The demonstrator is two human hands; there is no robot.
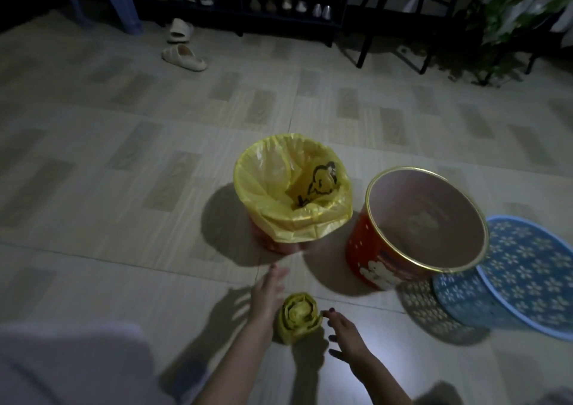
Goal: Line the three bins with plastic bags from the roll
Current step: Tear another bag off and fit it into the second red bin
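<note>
Closest to me, the yellow roll of bags stands on the tiled floor, its coiled end facing up. My left hand lies just beside the roll on its left, fingers stretched forward and spread; I cannot tell whether the wrist side touches the plastic. My right hand hovers just to the right of the roll, fingers splayed wide, holding nothing, with a fingertip very near the roll's edge.

Further out, the first bin already wears a yellow bag, whose rim is folded down over the outside and whose inside shows a black drawing. Just right of it sits the red bin with a gold rim, unlined and tilted toward me. Beside that, at the right edge, the blue perforated bin lies on its side, also bare.

Far back, a pair of pale slippers rests before a dark shoe rack.
</note>
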